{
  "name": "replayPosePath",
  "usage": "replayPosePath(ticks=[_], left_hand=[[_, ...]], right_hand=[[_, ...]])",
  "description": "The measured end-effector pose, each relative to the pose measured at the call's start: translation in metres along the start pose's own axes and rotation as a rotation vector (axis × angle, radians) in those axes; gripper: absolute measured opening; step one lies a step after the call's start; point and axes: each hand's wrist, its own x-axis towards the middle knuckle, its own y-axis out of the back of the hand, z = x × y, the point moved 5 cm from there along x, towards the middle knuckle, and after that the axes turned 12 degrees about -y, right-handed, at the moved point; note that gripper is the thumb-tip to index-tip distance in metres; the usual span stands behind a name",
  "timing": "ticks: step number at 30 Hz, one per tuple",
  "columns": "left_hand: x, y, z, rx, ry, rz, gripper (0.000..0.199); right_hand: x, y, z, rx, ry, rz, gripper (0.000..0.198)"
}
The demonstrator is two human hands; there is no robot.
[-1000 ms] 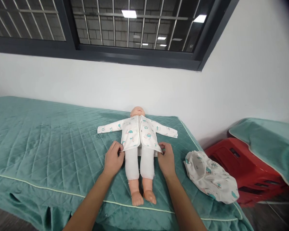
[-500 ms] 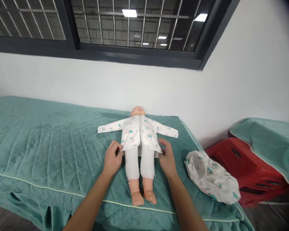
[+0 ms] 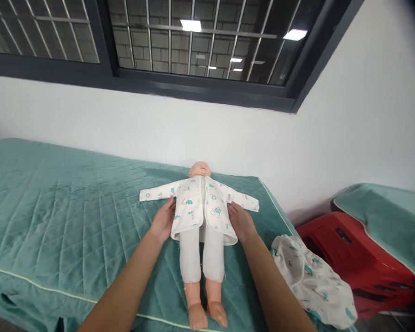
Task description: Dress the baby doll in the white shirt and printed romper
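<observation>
A baby doll (image 3: 199,169) lies on its back, its head toward the wall and its bare feet toward me. It wears a white long-sleeved jacket (image 3: 190,203) with green and pink prints, sleeves spread out and front edges parted slightly. White cloth covers its legs down to the shins. My left hand (image 3: 163,220) rests against the jacket's left side below the sleeve, fingers stretched out. Opposite it, my right hand (image 3: 241,221) lies along the other side with its fingers extended. Some fingertips are hidden at the jacket's edges.
The doll lies on a quilted green bed cover (image 3: 72,221). Crumpled white printed cloth (image 3: 318,281) sits at the right edge, partly behind my right forearm. Beyond are a red plastic piece (image 3: 352,253) and more green fabric (image 3: 387,216). A white wall (image 3: 141,124) and a barred window stand behind.
Both hands have left the jacket's lower corners and moved up along its sides toward the sleeves. The hem now hangs free of my fingers. The view has shifted slightly upward.
</observation>
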Motion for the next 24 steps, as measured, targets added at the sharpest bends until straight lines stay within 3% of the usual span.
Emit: replayPosePath(ticks=[4,7,12,18,21,24], left_hand=[[0.021,-0.017,-0.005,-0.069,0.146,0.015,0.039],[0.037,-0.025,-0.001,-0.057,0.153,0.037,0.039],[0.067,-0.033,0.0,-0.06,0.137,-0.008,0.039],[0.078,-0.024,-0.007,-0.058,0.164,-0.015,0.039],[0.084,-0.019,-0.001,-0.099,0.116,0.017,0.035],[0.095,-0.004,0.012,-0.162,-0.009,0.1,0.034]], right_hand=[[0.015,-0.026,0.001,-0.043,-0.244,-0.068,0.014],[0.019,-0.039,-0.006,0.01,-0.336,-0.146,0.026],[0.035,-0.042,-0.021,0.081,-0.303,-0.203,0.033],[0.046,-0.031,-0.014,0.099,-0.311,-0.163,0.031],[0.052,-0.022,-0.013,0.094,-0.28,-0.149,0.024],[0.062,-0.005,-0.02,0.135,-0.161,-0.103,0.007]])
